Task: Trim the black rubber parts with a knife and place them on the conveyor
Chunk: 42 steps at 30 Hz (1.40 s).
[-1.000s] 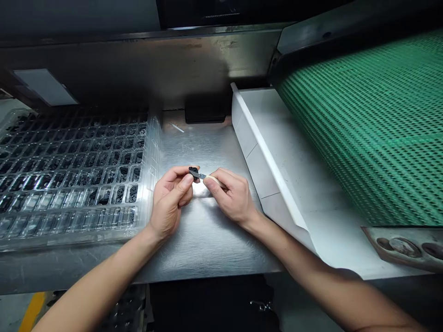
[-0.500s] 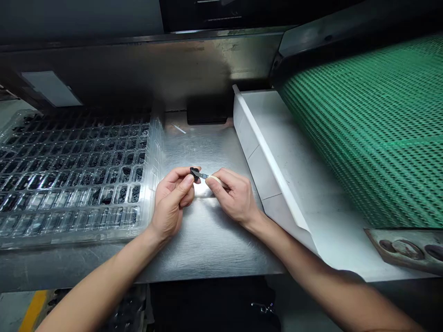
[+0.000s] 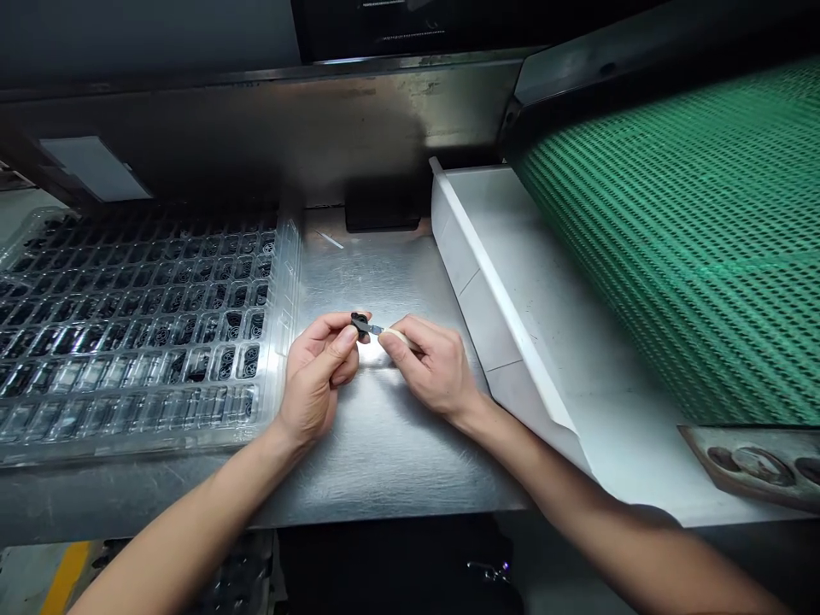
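My left hand (image 3: 324,363) pinches a small black part (image 3: 360,319) between thumb and fingers, above the metal table (image 3: 384,444). A knife (image 3: 408,338) with a pale handle is gripped in my right hand (image 3: 436,363). Its short metal blade points left and lies against the black part; the exact contact is too small to make out. To the left of my hands is a clear plastic tray (image 3: 274,342) with rows of pockets, many holding small black parts.
A white bin (image 3: 506,299) stands right of my hands. Beyond it slopes a green mesh conveyor belt (image 3: 711,248). A thin pale strip (image 3: 331,240) and a dark flat block (image 3: 383,215) lie near the metal back wall (image 3: 359,120).
The knife blade and the black part have shifted very slightly against each other. Both hands keep nearly the same place and grip.
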### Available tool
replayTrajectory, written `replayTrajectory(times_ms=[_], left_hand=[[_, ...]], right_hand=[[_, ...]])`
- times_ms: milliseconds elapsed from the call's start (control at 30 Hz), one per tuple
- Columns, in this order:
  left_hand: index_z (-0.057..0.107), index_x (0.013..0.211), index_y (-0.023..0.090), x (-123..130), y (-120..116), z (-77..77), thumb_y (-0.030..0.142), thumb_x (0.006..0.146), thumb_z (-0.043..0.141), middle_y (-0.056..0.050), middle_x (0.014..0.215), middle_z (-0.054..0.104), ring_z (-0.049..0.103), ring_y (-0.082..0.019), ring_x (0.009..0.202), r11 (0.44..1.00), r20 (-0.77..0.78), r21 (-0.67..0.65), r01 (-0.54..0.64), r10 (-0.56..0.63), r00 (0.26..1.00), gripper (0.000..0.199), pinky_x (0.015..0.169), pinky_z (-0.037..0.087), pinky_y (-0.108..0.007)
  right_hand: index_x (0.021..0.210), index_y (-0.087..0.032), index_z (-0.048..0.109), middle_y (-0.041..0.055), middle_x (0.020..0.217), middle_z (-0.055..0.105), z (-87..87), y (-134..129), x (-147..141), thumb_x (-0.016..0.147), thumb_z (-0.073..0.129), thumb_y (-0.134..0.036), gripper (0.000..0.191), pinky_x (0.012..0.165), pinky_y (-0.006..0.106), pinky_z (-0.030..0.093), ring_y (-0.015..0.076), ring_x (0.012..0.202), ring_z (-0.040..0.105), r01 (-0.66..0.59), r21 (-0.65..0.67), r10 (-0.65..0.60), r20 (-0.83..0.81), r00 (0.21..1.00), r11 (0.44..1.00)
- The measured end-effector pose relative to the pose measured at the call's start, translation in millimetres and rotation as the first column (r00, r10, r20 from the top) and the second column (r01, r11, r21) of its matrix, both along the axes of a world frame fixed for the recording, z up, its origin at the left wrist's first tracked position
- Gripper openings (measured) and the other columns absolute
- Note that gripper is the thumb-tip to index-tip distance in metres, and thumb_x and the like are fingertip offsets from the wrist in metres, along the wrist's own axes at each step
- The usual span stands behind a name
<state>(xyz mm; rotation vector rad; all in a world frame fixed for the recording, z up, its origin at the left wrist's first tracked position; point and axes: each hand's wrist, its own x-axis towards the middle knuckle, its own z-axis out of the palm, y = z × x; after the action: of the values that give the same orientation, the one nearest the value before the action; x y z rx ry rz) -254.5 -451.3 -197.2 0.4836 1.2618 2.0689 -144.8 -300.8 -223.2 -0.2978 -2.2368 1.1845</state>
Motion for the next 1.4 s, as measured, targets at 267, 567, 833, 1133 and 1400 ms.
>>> replayTrajectory(times_ms=[267,567,833,1133,1400], left_hand=[[0.085,0.110,0.016,-1.3,-0.8,-1.7,0.035,0.094,0.089,-0.004,0.090,0.070,0.035,0.000,0.050,0.999,0.033,0.004,0.033,-0.033,0.999,0.026,0.049,0.021,-0.019],[0.085,0.109,0.015,-1.6,-0.7,-0.8,0.036,0.092,0.091,-0.004,0.090,0.070,0.036,0.000,0.049,0.999,0.056,-0.007,0.036,-0.036,0.998,0.028,0.048,0.021,-0.019],[0.082,0.106,0.015,-1.3,-0.3,-0.2,0.036,0.093,0.089,-0.004,0.093,0.069,0.036,0.000,0.050,0.999,0.056,-0.013,0.046,-0.045,0.997,0.026,0.049,0.020,-0.019],[0.073,0.107,0.012,8.4,4.7,-6.3,0.044,0.085,0.091,-0.001,0.078,0.067,0.033,-0.002,0.046,0.980,0.163,-0.050,0.192,-0.181,0.970,0.043,0.047,0.014,-0.021],[0.066,0.106,0.014,7.0,8.7,-15.1,0.050,0.072,0.101,0.000,0.075,0.069,0.049,-0.007,0.056,0.972,0.212,0.034,0.231,-0.233,0.949,0.060,0.051,0.030,-0.022]], right_hand=[[0.081,-0.021,0.061,0.0010,0.076,0.057,-1.1,0.0,0.6,0.117,0.055,-0.060,0.054,0.071,0.036,0.034,0.0173,0.071,0.050,-0.010,0.002,0.010,0.016,1.000,1.000],[0.081,-0.020,0.061,-0.0007,0.076,0.055,-3.2,0.2,1.0,0.118,0.058,-0.052,0.048,0.070,0.034,0.034,0.0158,0.071,0.050,-0.014,0.011,0.014,-0.006,1.000,1.000],[0.080,-0.020,0.062,-0.0008,0.075,0.057,-3.1,1.4,-0.4,0.117,0.059,-0.053,0.049,0.070,0.034,0.034,0.0156,0.070,0.050,-0.002,-0.029,0.002,0.003,1.000,1.000],[0.083,-0.021,0.069,-0.0011,0.073,0.063,-2.1,-2.3,4.7,0.103,0.077,-0.066,0.050,0.063,0.030,0.041,0.0153,0.065,0.054,-0.010,-0.245,0.005,-0.020,1.000,0.969],[0.082,-0.021,0.071,-0.0004,0.072,0.064,-8.5,4.7,6.8,0.108,0.069,-0.060,0.046,0.062,0.029,0.041,0.0153,0.063,0.055,0.087,-0.003,-0.087,0.057,0.995,0.996]])
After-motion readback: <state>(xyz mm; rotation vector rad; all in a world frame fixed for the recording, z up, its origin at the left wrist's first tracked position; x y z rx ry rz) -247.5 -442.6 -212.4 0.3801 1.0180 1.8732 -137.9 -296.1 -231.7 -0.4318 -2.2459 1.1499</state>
